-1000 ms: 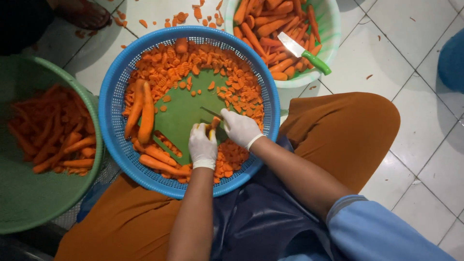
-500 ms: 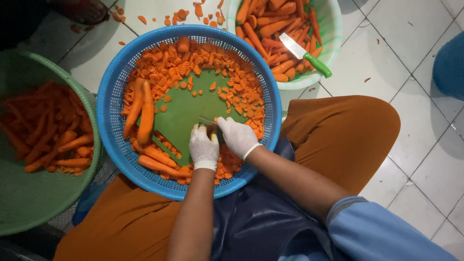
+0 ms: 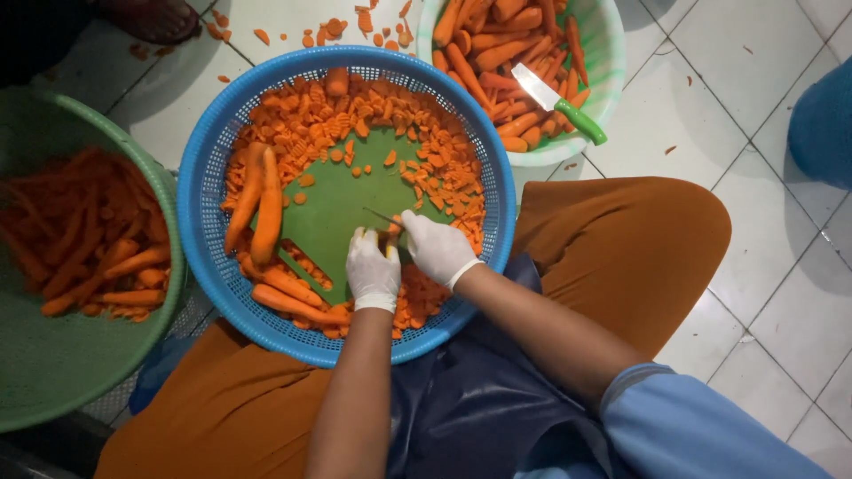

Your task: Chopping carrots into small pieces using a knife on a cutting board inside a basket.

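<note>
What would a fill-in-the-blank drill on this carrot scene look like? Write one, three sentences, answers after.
1. Both gloved hands, left hand and right hand, work over a green board inside the ____ basket.
2. The spare knife lying on the carrots in the pale bowl has a ____ handle.
3. The whole carrots at the left edge lie in a ____ basin.

Missing words: blue; green; green
</note>
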